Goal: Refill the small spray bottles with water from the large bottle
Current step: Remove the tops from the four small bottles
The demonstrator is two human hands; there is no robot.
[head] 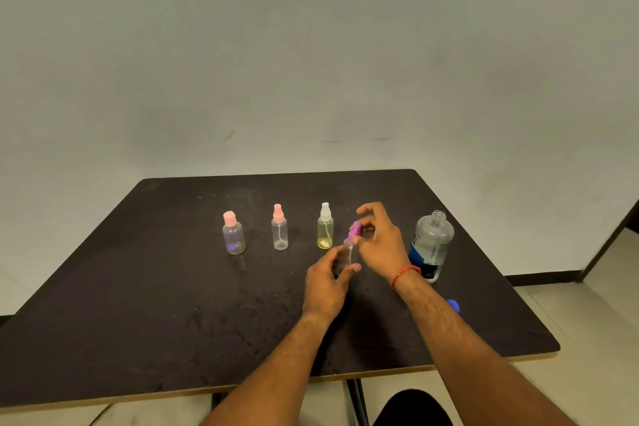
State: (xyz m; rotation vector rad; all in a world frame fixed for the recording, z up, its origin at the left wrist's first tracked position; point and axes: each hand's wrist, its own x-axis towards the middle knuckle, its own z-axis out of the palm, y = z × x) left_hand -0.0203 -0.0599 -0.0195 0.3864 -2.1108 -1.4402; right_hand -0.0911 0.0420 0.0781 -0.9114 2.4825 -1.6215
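My left hand (326, 282) grips the clear body of a small spray bottle (347, 254) above the dark table (173, 304). My right hand (380, 242) pinches that bottle's purple spray top (355, 230). The large water bottle (432, 244) stands uncapped just right of my right hand, with a blue label. Its blue cap (453, 305) lies on the table behind my right forearm. Three small bottles stand in a row to the left: a yellow one with a white sprayer (325, 226), a clear one with a pink sprayer (279, 227), and a clear one with a pink cap (233, 233).
The table's front edge runs low across the view and its right edge slants past the large bottle. A plain wall rises behind the table. A dark knee (413, 408) shows below the front edge.
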